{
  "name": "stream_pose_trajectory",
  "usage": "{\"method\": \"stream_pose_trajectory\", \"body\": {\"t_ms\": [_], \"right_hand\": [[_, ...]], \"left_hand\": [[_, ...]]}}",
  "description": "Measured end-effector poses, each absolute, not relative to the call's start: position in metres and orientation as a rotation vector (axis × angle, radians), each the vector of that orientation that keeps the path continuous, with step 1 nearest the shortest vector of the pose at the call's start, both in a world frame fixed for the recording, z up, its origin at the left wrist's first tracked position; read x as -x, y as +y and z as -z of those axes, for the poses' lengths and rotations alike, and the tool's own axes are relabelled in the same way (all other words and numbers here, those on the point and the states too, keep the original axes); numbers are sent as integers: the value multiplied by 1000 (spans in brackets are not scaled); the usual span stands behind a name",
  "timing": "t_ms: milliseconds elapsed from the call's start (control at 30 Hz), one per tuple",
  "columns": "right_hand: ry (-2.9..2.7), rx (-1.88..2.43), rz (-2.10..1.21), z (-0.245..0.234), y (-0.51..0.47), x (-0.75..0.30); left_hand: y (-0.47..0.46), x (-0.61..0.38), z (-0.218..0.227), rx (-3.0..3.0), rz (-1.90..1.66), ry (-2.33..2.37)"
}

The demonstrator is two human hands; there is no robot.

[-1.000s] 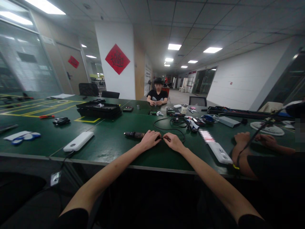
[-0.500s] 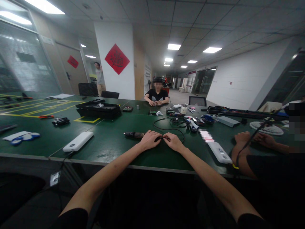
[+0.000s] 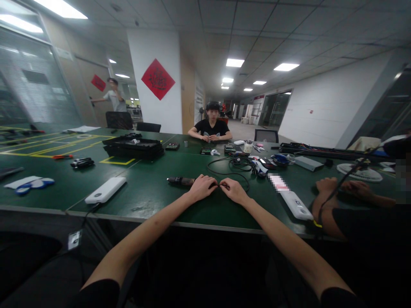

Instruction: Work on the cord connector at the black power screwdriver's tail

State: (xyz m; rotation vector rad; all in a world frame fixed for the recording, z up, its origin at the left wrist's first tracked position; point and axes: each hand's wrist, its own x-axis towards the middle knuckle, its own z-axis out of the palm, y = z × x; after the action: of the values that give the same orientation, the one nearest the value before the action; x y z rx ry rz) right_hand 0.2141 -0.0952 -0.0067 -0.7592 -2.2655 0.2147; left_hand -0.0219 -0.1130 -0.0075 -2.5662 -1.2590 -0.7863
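Observation:
My left hand [image 3: 203, 187] and my right hand [image 3: 233, 190] meet above the near part of the green table [image 3: 154, 201]. Both are closed, fingertips pinching a thin black cable [image 3: 218, 185] that spans the small gap between them. The fingers hide most of the gripped part. Just left of my left hand lies a dark cylindrical tool [image 3: 180, 181] with a narrow tip pointing left; its right end is hidden behind the hand. Past my right hand, black cable loops [image 3: 229, 166] lie on the tabletop.
White power banks [image 3: 105, 191] [image 3: 295, 205] lie to both sides. A black tray [image 3: 133, 147] stands far left, blue-handled scissors [image 3: 34, 184] nearer. Small electronic parts crowd the back right. A co-worker's arms [image 3: 327, 192] rest at right; another person [image 3: 210, 126] sits opposite.
My hands stay almost in place, still pinching the cable. In the background a standing person has moved left to the door, one arm stretched out. The seated person opposite has shifted slightly.

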Motion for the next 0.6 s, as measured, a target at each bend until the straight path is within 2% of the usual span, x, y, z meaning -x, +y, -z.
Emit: {"method": "stream_pose_trajectory", "body": {"t_ms": [600], "right_hand": [[-2268, 788, -198, 6, -96, -215]], "left_hand": [[-115, 21, 5, 2583, 774, -1262]]}}
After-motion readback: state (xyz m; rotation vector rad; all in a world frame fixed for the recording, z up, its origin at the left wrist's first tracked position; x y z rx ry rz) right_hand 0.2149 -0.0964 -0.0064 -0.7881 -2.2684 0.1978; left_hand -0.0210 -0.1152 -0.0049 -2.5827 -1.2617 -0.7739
